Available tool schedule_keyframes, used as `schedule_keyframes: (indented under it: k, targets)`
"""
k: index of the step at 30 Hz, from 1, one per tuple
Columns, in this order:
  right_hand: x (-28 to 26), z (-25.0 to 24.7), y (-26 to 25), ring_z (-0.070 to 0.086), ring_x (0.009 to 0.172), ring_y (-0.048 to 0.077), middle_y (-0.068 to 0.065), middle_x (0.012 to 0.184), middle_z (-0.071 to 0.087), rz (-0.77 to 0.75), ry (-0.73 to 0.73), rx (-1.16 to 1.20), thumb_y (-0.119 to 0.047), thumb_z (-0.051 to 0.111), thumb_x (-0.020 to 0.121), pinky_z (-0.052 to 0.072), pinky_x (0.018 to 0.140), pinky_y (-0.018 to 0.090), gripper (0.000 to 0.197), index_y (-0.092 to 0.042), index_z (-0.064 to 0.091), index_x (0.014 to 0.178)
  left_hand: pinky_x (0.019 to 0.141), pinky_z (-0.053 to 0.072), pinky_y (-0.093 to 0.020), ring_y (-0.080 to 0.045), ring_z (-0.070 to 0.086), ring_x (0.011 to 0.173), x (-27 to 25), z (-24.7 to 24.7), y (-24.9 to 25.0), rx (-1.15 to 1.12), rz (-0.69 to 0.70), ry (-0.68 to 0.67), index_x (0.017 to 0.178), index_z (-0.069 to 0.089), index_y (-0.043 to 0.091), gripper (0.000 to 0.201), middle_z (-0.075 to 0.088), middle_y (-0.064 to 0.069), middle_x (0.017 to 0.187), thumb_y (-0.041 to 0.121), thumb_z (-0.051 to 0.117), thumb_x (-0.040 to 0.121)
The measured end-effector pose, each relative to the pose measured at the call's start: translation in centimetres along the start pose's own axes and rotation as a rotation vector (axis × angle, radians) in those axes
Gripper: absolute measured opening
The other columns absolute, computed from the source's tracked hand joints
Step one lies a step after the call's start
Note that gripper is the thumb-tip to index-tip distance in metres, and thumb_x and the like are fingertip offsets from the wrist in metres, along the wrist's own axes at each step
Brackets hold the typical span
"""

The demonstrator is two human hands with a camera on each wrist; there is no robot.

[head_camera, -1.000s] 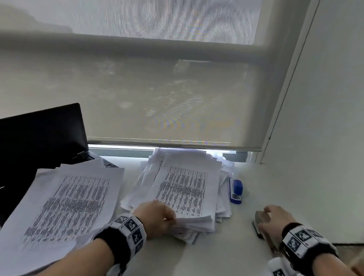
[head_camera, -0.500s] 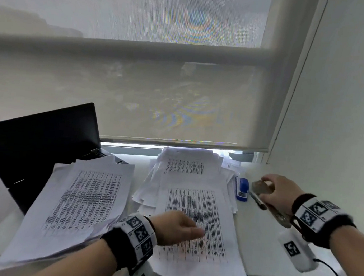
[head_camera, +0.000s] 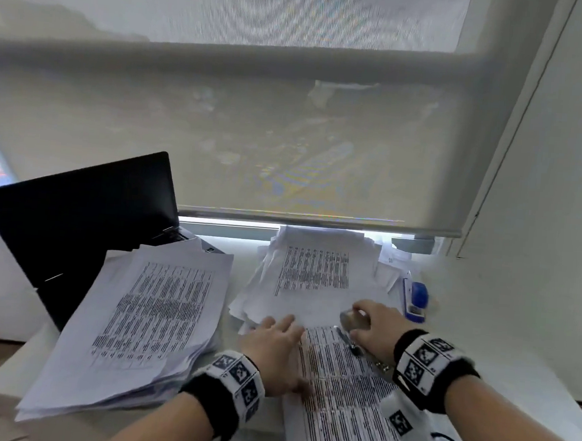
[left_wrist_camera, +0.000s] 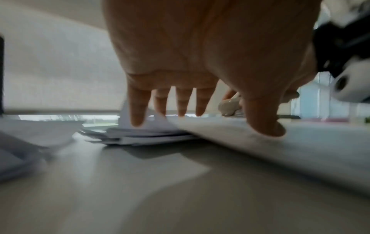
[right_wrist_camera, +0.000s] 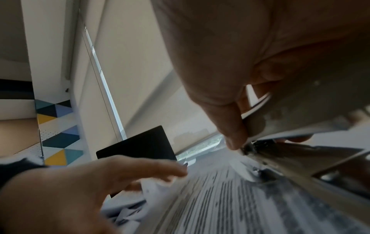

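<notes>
At the bench's [head_camera: 490,326] front edge the left hand [head_camera: 275,353] presses the sheets [head_camera: 348,409] with straight fingers; the right hand [head_camera: 377,328] grips a stapler [head_camera: 349,320] over them.

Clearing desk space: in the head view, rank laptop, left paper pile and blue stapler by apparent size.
1. left paper pile and laptop: about alike, pile nearer, so unranked.
2. blue stapler: clearly smallest.

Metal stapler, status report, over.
Left hand flat, pressing printed sheets. Right hand grips metal stapler at their far corner. Blue stapler apart; rear paper pile close behind.
</notes>
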State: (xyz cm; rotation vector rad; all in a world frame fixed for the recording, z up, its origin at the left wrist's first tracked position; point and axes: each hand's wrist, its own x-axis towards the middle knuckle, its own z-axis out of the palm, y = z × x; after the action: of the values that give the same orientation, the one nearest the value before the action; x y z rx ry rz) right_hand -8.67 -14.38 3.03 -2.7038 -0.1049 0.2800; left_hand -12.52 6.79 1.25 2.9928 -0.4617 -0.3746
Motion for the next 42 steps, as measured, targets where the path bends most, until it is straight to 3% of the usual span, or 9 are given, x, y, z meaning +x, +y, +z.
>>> schedule_keyframes:
  k: [5,10,18,26,30,32,35,39,42]
  targets:
    - [2.4,2.8,-1.7,0.056,0.11,0.025,0.007,0.121,0.06,-0.014,0.015,-0.021,-0.032,0.059,0.09,0.043,0.096,0.031,0.037,-0.017,0.05,0.123,0.113,-0.016,-0.061,-0.034,-0.01,0.149,2.2,1.4,-0.7,0.113,-0.127,-0.163,0.153,-0.01,0.032,0.131,-0.012,0.004,0.163,0.089,0.058,0.057]
    - [4.6,4.5,-3.3,0.054,0.111,0.027,0.009,0.12,0.054,-0.005,0.053,-0.076,-0.04,0.05,0.092,0.044,0.096,0.036,0.036,-0.018,0.048,0.121,0.1,-0.026,-0.07,-0.038,-0.005,0.149,3.3,1.8,-1.1,0.224,-0.097,-0.199,0.153,-0.011,0.033,0.131,-0.012,0.002,0.163,0.097,0.045,0.054]
    - [5.0,4.1,-3.7,0.06,0.099,0.023,0.002,0.1,0.057,-0.072,0.071,-0.194,-0.038,0.049,0.092,0.047,0.084,0.033,0.02,-0.02,0.052,0.102,0.113,-0.009,-0.067,-0.042,0.001,0.148,3.6,1.9,-1.0,0.168,-0.08,-0.182,0.154,-0.007,0.027,0.135,-0.006,-0.005,0.164,0.092,0.057,0.053]
    - [5.9,5.3,-5.6,0.054,0.116,0.026,0.009,0.135,0.045,0.104,0.036,-0.069,-0.047,0.047,0.094,0.043,0.098,0.039,0.053,-0.017,0.04,0.137,0.12,0.009,-0.055,-0.042,-0.006,0.148,3.5,2.5,-1.2,0.063,-0.074,-0.201,0.153,-0.012,0.027,0.133,-0.012,-0.002,0.163,0.084,0.063,0.06]
    - [6.8,4.8,-5.8,0.057,0.085,0.02,0.002,0.1,0.064,0.162,0.073,-0.012,-0.05,0.056,0.089,0.046,0.08,0.029,0.03,-0.021,0.06,0.082,0.12,0.01,-0.055,-0.045,-0.004,0.147,3.7,2.6,-1.2,0.071,-0.066,-0.205,0.154,-0.01,0.024,0.134,-0.009,-0.005,0.163,0.084,0.064,0.06]
    - [7.4,4.9,-6.0,0.058,0.081,0.019,-0.001,0.09,0.064,0.174,0.095,0.048,-0.05,0.06,0.086,0.044,0.075,0.026,0.029,-0.022,0.062,0.081,0.12,0.01,-0.056,-0.046,-0.003,0.147,3.8,2.5,-1.1,0.087,-0.062,-0.204,0.154,-0.009,0.023,0.128,-0.008,-0.007,0.163,0.082,0.062,0.064]
    - [8.4,5.0,-6.6,0.064,0.089,0.023,0.005,0.098,0.07,0.187,0.128,0.119,-0.048,0.062,0.084,0.046,0.076,0.026,0.033,-0.017,0.07,0.09,0.119,0.01,-0.057,-0.047,-0.004,0.146,3.9,2.6,-1.1,0.073,-0.063,-0.203,0.154,-0.008,0.024,0.119,-0.008,-0.008,0.163,0.076,0.06,0.072]
    - [8.4,4.1,-6.4,0.062,0.079,0.022,-0.005,0.07,0.062,0.149,0.196,0.283,-0.043,0.069,0.08,0.044,0.069,0.022,0.034,-0.023,0.054,0.057,0.119,0.011,-0.058,-0.046,-0.003,0.147,3.8,2.4,-1.3,0.043,-0.071,-0.199,0.154,-0.006,0.024,0.127,-0.007,-0.006,0.164,0.078,0.065,0.065]
    - [6.8,3.0,-4.8,0.056,0.067,0.009,-0.013,0.066,0.058,0.096,0.276,0.385,-0.045,0.074,0.076,0.037,0.054,0.016,0.029,-0.026,0.057,0.063,0.119,0.012,-0.057,-0.047,0.0,0.146,3.7,1.8,-1.2,0.069,-0.067,-0.199,0.155,-0.004,0.022,0.135,-0.004,-0.008,0.164,0.081,0.069,0.058]
